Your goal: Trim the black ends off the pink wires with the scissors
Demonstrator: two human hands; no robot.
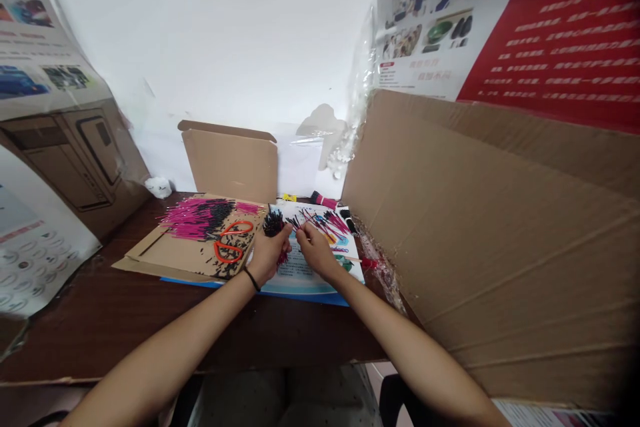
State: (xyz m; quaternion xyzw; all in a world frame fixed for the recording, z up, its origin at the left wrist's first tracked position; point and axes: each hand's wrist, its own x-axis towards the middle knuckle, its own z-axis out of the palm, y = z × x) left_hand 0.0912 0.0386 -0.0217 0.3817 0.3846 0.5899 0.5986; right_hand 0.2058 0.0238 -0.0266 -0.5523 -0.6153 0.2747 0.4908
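My left hand (267, 255), with a dark band at the wrist, is closed around an upright bundle of thin wires (273, 222). Their black ends stick out above the fist, and pink parts show beneath it. Close beside it on the right, my right hand (316, 251) has its fingers pinched on a few thin wires with black ends; the fingertips partly hide them. Loose pink and black wires (336, 222) lie on the printed sheet just beyond the right hand. Left of my hands, orange-handled scissors (229, 252) rest on cardboard among scattered small black pieces.
A large pile of pink and black wires (193, 217) covers the back of the flat cardboard (165, 257). Behind stands an open cardboard flap (233, 164). A tall cardboard panel (480, 234) closes the right side. A dark pink bundle (324, 200) lies at the back.
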